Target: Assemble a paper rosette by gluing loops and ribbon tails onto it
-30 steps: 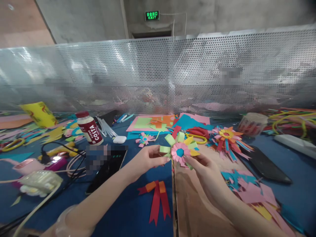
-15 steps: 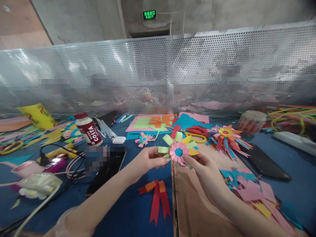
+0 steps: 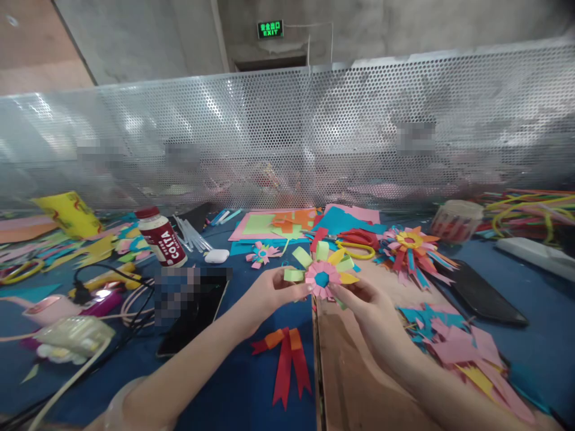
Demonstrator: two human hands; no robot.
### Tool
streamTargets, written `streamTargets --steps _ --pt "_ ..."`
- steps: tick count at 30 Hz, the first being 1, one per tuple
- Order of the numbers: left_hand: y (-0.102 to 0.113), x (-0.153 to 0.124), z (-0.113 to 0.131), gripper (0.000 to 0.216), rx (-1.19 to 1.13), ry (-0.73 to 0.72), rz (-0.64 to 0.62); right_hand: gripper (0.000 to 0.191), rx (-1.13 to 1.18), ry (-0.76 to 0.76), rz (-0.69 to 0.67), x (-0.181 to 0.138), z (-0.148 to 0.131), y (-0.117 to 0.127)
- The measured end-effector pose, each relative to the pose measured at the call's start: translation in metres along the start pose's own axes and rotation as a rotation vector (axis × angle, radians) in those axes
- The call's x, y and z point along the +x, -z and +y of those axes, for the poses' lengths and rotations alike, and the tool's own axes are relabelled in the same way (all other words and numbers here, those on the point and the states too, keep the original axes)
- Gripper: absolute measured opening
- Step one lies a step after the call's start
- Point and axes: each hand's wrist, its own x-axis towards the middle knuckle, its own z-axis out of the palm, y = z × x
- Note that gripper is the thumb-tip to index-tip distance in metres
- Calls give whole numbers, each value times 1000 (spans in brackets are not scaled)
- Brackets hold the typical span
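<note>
Both of my hands hold a paper flower (image 3: pixel 324 276) up over the table, one at each side. It has a blue centre, a pink pleated ring, and green and yellow outer petals. My left hand (image 3: pixel 274 292) pinches its lower left edge, thumb in front. The thumb of my right hand (image 3: pixel 366 305) presses the lower right edge; the fingers behind are partly hidden. Below the flower, red and orange paper ribbons (image 3: pixel 287 359) lie on the blue tabletop (image 3: pixel 233 383). A small pink and blue paper flower (image 3: pixel 261 254) lies just beyond my left hand.
Yellow-handled scissors (image 3: pixel 357 248) and a finished-looking layered flower (image 3: pixel 409 245) lie beyond my right hand. Phones (image 3: pixel 485 296) rest on both sides. A Costa bottle (image 3: pixel 162 236) stands at left near cables. Paper scraps (image 3: pixel 471 353) are at right. A perforated metal screen (image 3: pixel 278 137) closes the back.
The flower has tilted slightly and shifted a little left and down between my hands. Both hands keep their hold on it.
</note>
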Motion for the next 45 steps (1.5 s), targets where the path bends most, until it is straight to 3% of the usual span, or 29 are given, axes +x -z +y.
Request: streamTargets --steps 7,18,31,45 --pt "-6 0 0 28 21 12 98 29 -21 6 14 -2 -1 0" --pt "-4 1 -1 25 48 21 122 30 -10 28 17 -1 -2 -2" --pt "2 3 -2 16 47 -46 -13 32 25 10 -23 0 1 0" --pt "5 5 -5 17 85 -16 -9 30 78 -6 -52 1 1 0"
